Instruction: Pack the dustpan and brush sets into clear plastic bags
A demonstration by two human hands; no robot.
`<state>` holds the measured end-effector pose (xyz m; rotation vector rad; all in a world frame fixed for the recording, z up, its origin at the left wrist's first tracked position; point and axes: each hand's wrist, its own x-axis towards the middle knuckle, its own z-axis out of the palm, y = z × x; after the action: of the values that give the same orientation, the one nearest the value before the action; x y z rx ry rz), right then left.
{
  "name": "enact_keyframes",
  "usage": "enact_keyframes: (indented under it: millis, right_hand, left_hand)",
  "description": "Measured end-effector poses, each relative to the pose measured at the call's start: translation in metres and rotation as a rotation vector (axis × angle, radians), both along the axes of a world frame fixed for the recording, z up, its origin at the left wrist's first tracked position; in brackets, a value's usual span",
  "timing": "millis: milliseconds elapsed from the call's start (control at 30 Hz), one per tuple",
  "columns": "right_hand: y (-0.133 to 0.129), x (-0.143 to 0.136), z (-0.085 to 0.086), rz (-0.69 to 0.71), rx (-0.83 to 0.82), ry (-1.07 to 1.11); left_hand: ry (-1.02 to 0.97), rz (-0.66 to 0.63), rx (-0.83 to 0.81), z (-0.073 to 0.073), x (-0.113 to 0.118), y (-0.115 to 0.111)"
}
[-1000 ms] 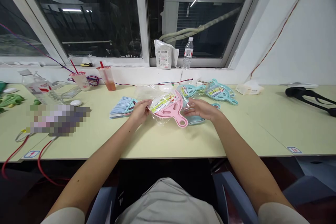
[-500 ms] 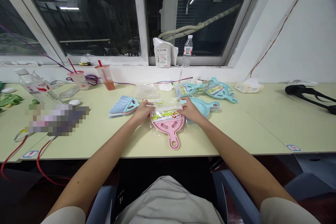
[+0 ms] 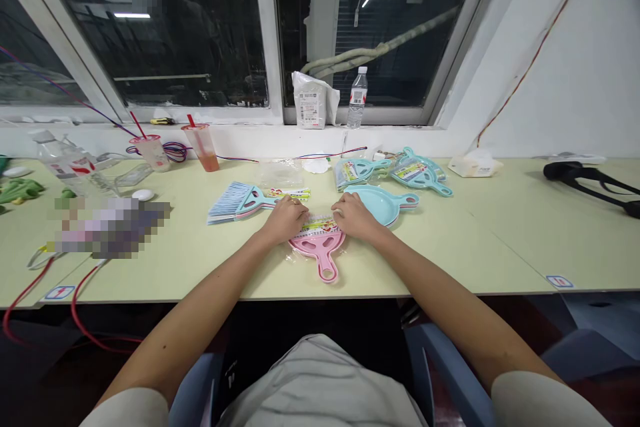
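Note:
A pink dustpan and brush set (image 3: pixel 323 247) in a clear plastic bag lies in front of me, its handle toward the table's front edge. At the upper left of the bag is my left hand (image 3: pixel 287 219), fingers closed on the plastic. My right hand (image 3: pixel 355 215) pinches the bag's upper right side. Between the hands a printed label (image 3: pixel 320 225) shows through the bag. Stacked blue-bristled brushes (image 3: pixel 235 203) lie to the left, their handles reaching behind my left hand. Beside my right hand sit stacked dustpans, a light blue one (image 3: pixel 383 203) on top.
Bagged blue sets (image 3: pixel 420 172) lie at the back right, near a tissue pack (image 3: pixel 475 163). Cups with red straws (image 3: pixel 203 147), a large bottle (image 3: pixel 75 163) and a pixelated object (image 3: pixel 113 227) are on the left. Black straps (image 3: pixel 590 183) lie far right.
Both hands have come closer together over the top of the bag, and its plastic has bunched between them. The pink set has shifted slightly left.

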<state>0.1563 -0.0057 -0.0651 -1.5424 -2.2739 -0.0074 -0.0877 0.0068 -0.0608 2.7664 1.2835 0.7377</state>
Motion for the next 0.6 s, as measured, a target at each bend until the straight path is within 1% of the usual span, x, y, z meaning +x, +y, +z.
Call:
enact_keyframes:
  millis: [100,233,400,600]
  right_hand:
    - [0.005,-0.004,0.0,0.049,0.046,-0.038]
    - [0.01,-0.009,-0.002,0.121,0.034,-0.029]
    - [0.01,-0.009,-0.002,0.101,0.022,0.002]
    - [0.01,-0.009,0.0,0.119,-0.004,0.067]
  left_hand:
    - [0.038,0.01,-0.054,-0.002,0.004,0.003]
    - [-0.02,0.033,-0.116,-0.004,0.004,0.009]
    - [-0.111,0.013,-0.114,-0.005,0.002,0.013]
    - [-0.158,0.021,-0.122,-0.002,0.005,0.008]
